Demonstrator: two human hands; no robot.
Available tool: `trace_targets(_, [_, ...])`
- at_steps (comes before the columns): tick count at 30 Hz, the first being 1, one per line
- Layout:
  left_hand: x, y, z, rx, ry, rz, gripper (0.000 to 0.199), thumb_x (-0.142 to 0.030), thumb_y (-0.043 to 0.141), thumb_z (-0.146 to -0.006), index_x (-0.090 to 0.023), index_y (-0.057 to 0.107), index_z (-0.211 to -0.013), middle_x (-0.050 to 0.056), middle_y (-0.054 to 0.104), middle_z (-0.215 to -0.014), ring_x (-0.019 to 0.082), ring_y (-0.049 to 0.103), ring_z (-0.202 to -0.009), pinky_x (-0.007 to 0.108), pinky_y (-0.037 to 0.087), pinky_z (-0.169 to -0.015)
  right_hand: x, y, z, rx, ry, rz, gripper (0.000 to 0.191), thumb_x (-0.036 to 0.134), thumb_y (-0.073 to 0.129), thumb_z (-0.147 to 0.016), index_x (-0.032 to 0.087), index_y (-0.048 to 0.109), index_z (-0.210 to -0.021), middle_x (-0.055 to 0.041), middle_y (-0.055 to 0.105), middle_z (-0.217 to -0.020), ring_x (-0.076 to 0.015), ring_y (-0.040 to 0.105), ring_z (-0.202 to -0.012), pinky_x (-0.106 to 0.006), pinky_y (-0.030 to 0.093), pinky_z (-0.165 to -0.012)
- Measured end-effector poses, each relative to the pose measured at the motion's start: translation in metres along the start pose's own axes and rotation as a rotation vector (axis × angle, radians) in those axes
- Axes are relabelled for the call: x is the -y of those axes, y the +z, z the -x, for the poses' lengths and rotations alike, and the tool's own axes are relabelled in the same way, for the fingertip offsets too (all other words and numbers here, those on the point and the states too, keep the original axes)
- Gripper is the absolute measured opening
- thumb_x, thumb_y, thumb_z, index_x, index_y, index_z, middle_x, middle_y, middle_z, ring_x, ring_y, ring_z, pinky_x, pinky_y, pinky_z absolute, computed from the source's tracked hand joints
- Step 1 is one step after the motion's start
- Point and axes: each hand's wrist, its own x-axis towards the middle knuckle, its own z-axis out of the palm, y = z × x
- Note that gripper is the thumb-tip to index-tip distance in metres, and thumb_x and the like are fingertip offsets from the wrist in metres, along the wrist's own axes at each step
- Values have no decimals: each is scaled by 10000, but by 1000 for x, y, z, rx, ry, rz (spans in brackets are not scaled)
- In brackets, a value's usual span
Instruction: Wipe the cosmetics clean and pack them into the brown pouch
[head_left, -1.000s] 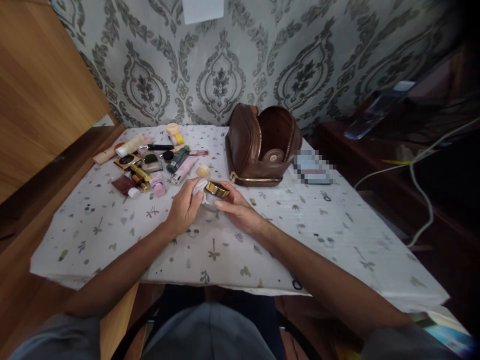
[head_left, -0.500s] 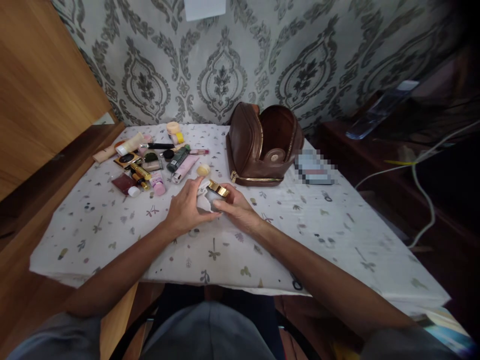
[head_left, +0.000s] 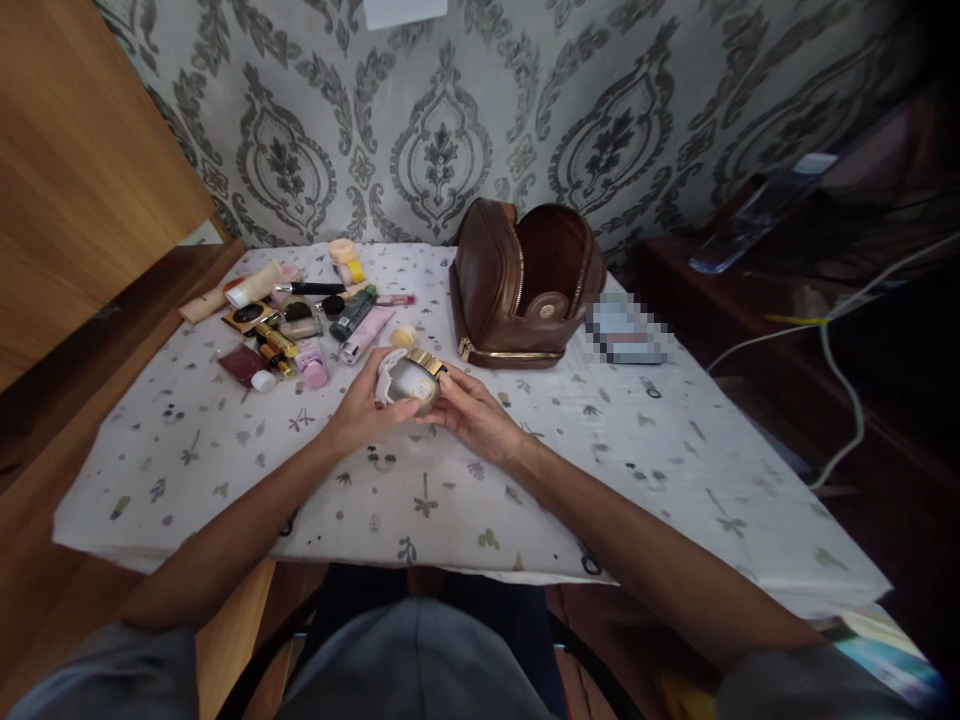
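Observation:
A rounded, grey, glassy-looking item with a gold band [head_left: 424,364] is between my two hands, above the near middle of the table; its exact kind is unclear. My left hand [head_left: 367,405] grips its left side, thumb across the front, with a crumpled white cloth or tissue [head_left: 384,378] between palm and item. On the other side, my right hand [head_left: 476,412] pinches the item's right edge by the gold part. Just beyond the hands lies a small pale yellow round piece [head_left: 403,336]. Behind them to the right stands a brown leather bag [head_left: 487,290], its zip undone.
Cosmetics crowd the table's left back: a pink tube [head_left: 367,335], a dark green tube [head_left: 353,313], a dark red pouch [head_left: 240,366], a black-handled brush [head_left: 313,288] and stacked yellow jars [head_left: 345,260]. A blurred-out flat item [head_left: 626,330] is right of the bag. The tablecloth [head_left: 420,540] is patterned.
The item has been turned so that its grey rounded face shows more. My left thumb has moved onto its front, and my right fingers have shifted to its right edge.

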Motion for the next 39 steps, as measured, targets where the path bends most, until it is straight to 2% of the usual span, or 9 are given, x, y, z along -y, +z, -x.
trace_targets(4, [-1,-3,1,16,76,-93,582,-531,695,-789,-209,490,-1228,68,617,-1124,243,601,-1035,346,508,-867,0,-1,1,-9,-17,27,427,455,831,-718,244,664,-1049,-5,652,-991,-115,624,-773,-259,634,-646])
trace_targets(7, [-3,-6,2,32,155,-221,483,-519,567,-897,-192,508,-1248,90,620,-1170,248,588,-1069,365,479,-916,2,-1,2,-1,-17,47,402,450,834,-716,231,660,-1004,-1,637,-954,-124,628,-797,-245,636,-616])
trace_targets(12, [-1,-10,3,27,264,-383,419,-472,407,-991,-181,539,-1262,123,612,-1223,254,579,-1120,394,442,-987,2,3,4,4,-2,63,519,420,830,-725,267,639,-1182,-21,653,-1084,-144,644,-829,-272,645,-619])
trace_targets(14, [3,-11,3,42,295,-422,502,-543,490,-943,-183,516,-1292,123,610,-1203,264,588,-1107,393,459,-969,1,4,4,4,3,82,487,430,816,-737,253,648,-1158,-25,664,-1071,-145,648,-818,-270,640,-623])
trace_targets(18, [7,-8,5,22,263,-546,833,-634,762,-689,-213,463,-1342,110,584,-1229,299,591,-1125,404,482,-962,0,4,4,-15,-2,144,478,473,826,-713,239,640,-1085,-6,677,-955,-127,649,-705,-241,605,-562])
trace_targets(21, [4,-5,6,15,215,-606,840,-565,808,-658,-232,453,-1344,102,587,-1239,297,599,-1127,402,487,-962,0,2,3,-43,-4,181,480,483,832,-702,238,630,-1061,9,668,-889,-120,647,-649,-227,581,-526])
trace_targets(30, [-1,-9,4,65,149,-319,556,-403,749,-745,-224,513,-1216,45,642,-1061,217,628,-936,316,516,-799,5,-1,3,50,65,97,529,459,795,-758,217,611,-1191,-3,721,-836,-147,715,-624,-246,607,-560])
trace_targets(34, [-3,-9,6,74,127,-274,510,-428,712,-784,-209,520,-1202,49,624,-1034,204,609,-889,280,506,-706,6,-3,3,59,65,95,469,436,794,-766,197,612,-1125,4,712,-790,-143,717,-591,-221,590,-524])
trace_targets(39, [3,-11,6,96,198,-329,519,-465,662,-848,-194,507,-1263,71,620,-1125,213,604,-955,309,507,-800,7,-1,2,27,58,124,466,516,800,-734,210,568,-997,43,686,-713,-136,697,-520,-204,565,-455])
